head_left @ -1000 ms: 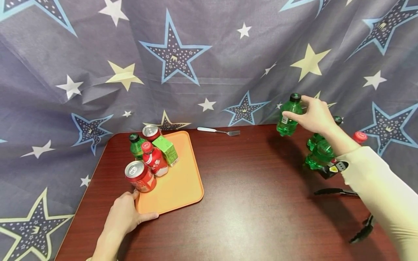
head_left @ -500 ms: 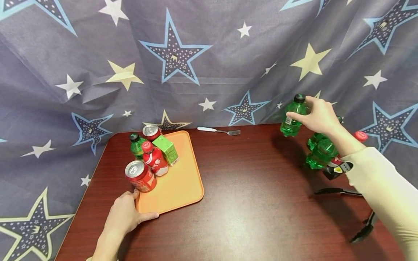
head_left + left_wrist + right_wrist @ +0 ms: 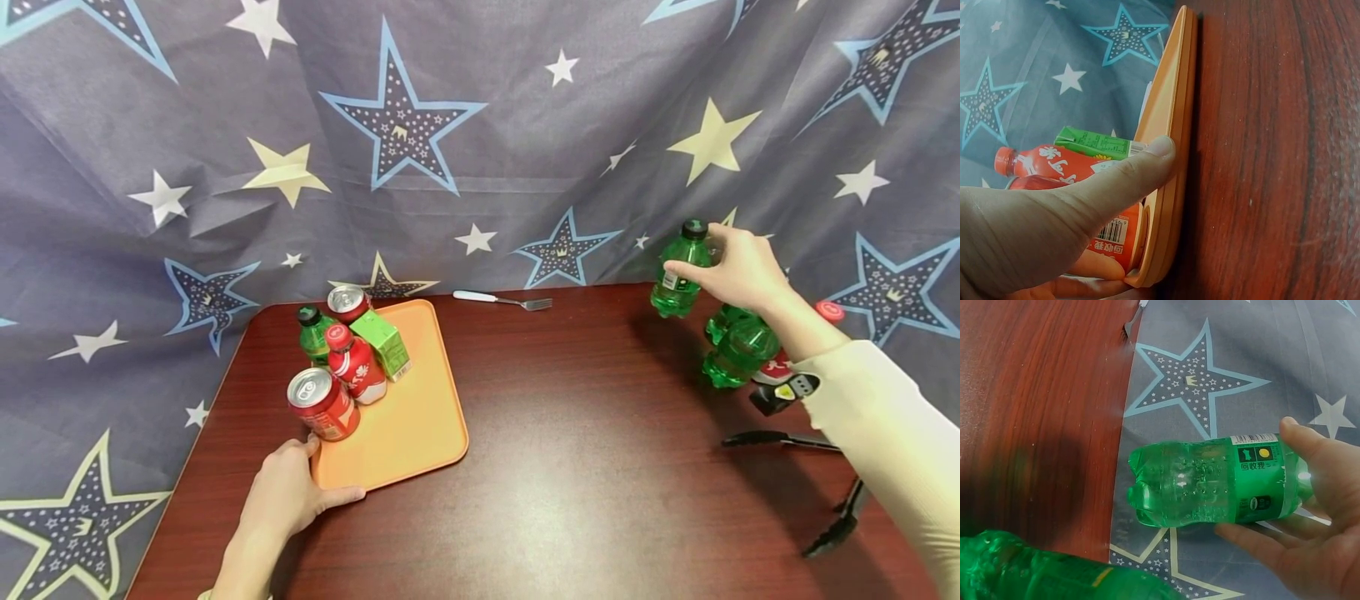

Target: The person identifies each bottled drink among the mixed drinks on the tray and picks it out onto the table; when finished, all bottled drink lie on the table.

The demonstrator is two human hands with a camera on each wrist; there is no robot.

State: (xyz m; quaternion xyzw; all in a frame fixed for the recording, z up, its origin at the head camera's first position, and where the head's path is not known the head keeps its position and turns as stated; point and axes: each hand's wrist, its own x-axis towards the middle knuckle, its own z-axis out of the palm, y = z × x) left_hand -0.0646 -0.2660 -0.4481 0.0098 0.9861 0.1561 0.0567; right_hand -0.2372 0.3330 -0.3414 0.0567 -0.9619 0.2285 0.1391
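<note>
Left hand [image 3: 281, 492] and right hand [image 3: 738, 265] are both gripping in the head view: the left pinches the near left corner of an orange tray [image 3: 408, 433] toward 7 o'clock, while the right holds a green bottle [image 3: 677, 287] near its top at 3 o'clock, apparently raised off the table [image 3: 540, 433] (its shadow seems to fall apart from it). Since the earlier head pictures, right hand and bottle have drifted slightly toward 4 o'clock, farther from the tray, and the left hand has kept its place; in my judgement the tray is being steadied and the bottle is not yet set down. Two red cans [image 3: 322, 406], a red bottle [image 3: 358, 367], a small green bottle [image 3: 313, 340] and a green carton [image 3: 382, 343] crowd the tray's left side; two more green bottles [image 3: 741, 354] show partly behind the right arm, just past 3 o'clock, and a fork [image 3: 504, 300] lies at the centre. Left wrist view: thumb over the rim, fingers at the corner near 6 o'clock, red bottle and carton toward 9. Right wrist view: the held bottle lies sideways, base toward 9 o'clock, thumb and fingers about its cap end toward 3, another green bottle at 7
</note>
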